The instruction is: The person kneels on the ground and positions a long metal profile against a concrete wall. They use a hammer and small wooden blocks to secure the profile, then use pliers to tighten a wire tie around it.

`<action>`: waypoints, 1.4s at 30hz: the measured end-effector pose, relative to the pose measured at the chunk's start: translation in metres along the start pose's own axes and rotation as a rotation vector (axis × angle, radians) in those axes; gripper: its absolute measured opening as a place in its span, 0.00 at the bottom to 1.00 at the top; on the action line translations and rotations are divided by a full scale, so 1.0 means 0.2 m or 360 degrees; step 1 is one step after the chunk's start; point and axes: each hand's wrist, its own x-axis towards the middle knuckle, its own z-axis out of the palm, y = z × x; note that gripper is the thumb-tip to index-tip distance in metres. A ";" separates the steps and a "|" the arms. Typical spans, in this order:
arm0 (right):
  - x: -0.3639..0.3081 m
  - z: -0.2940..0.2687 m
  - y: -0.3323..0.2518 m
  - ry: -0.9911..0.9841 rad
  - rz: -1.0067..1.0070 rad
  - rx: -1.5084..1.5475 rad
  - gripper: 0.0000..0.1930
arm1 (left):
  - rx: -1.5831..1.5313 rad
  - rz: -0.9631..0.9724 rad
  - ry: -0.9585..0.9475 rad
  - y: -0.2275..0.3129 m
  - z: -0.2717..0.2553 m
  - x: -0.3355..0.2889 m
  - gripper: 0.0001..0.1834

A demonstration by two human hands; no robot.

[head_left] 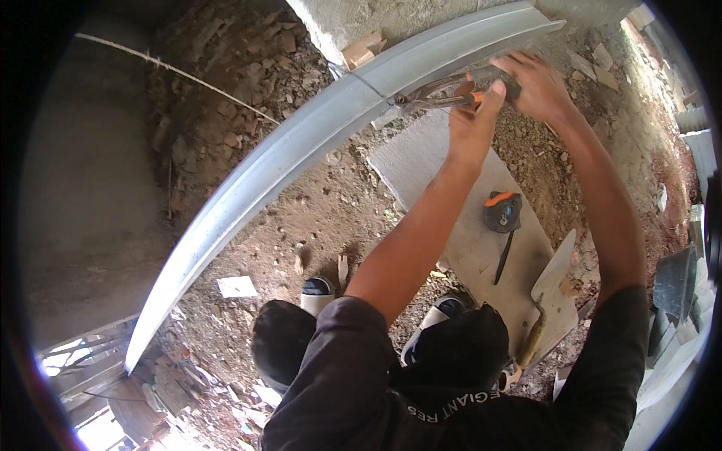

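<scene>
A long grey metal beam [286, 150] runs from the lower left to the upper right, above rubble-strewn ground. A thin wire [361, 79] is wrapped around it. A pair of pincers [436, 94] with orange-tipped handles bites that wire at the beam's edge. My left hand [474, 120] grips the lower handle of the pincers. My right hand [534, 83] closes around the upper handle, just to the right. Both arms reach up from the lower edge.
A flat grey slab [451, 195] lies on the dirt under my arms, with a black and orange tape measure [502, 212], a pencil-like stick [504, 257] and a trowel [553, 289] on it. Stacked blocks [677, 286] stand at right. A concrete wall [83, 173] rises at left.
</scene>
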 end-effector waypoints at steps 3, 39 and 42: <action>-0.14 -0.06 -0.15 -0.0390 0.0335 0.0354 0.18 | -0.0093 -0.0160 -0.0029 0.04 -0.10 -0.21 0.30; -0.58 0.04 -1.17 -0.0342 0.2183 0.0589 0.16 | 0.0129 -0.0128 0.0362 -0.45 -0.92 -0.58 0.23; -0.56 0.09 -1.20 -0.0474 0.2118 0.0210 0.16 | -0.0179 -0.0364 0.0492 -0.39 -1.17 -0.46 0.28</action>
